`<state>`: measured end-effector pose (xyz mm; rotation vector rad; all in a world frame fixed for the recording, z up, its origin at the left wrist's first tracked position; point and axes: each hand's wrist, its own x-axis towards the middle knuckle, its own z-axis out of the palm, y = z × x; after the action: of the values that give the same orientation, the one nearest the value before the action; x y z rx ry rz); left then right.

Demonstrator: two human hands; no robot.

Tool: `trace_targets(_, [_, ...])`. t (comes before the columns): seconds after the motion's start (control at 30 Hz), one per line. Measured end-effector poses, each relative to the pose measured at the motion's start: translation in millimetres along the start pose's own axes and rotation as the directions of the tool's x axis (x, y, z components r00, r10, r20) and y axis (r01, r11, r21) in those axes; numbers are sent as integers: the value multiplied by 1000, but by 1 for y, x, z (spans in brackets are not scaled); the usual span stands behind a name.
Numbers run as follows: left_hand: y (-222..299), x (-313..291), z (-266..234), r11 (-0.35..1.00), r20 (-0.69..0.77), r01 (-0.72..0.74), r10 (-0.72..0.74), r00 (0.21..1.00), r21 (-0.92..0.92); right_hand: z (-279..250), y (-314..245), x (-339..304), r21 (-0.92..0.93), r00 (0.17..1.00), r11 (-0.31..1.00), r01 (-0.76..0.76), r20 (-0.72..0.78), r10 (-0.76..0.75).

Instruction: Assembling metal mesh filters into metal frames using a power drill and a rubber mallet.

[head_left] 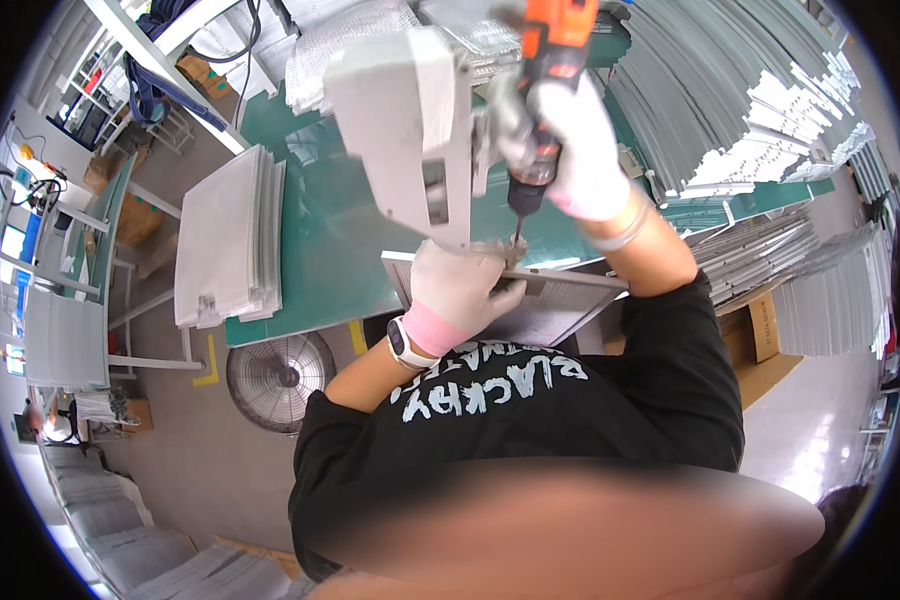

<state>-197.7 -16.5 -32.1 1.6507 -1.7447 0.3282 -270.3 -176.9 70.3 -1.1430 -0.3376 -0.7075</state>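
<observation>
Driving drill [545, 120] | right hand [570, 150] grips | bit tip hidden by left hand [460, 290]

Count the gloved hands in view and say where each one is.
2. The left hand presses on the flat metal panel; the right hand grips the orange power drill above it. None looks hidden.

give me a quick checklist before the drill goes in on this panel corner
1. Right hand gripping drill: ok.
2. Bit tip at panel corner: ok.
3. Left hand pressing the panel down: ok.
4. Left fingers clear of the bit: not ok, very close.
5. Screw seated under the bit: cannot tell.
6. Both hands gloved: ok.
</observation>
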Motion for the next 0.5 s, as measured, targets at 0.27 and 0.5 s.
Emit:
trace_targets(0.27, [5, -7, 11, 999, 79, -19, 16, 997, 40, -12, 3, -15, 176, 996, 984, -37, 86, 22])
trace_targets(0.5, [7, -6, 17, 994, 56, -107, 108, 993, -27, -16, 5, -26, 212, 995, 976, -47, 98, 27])
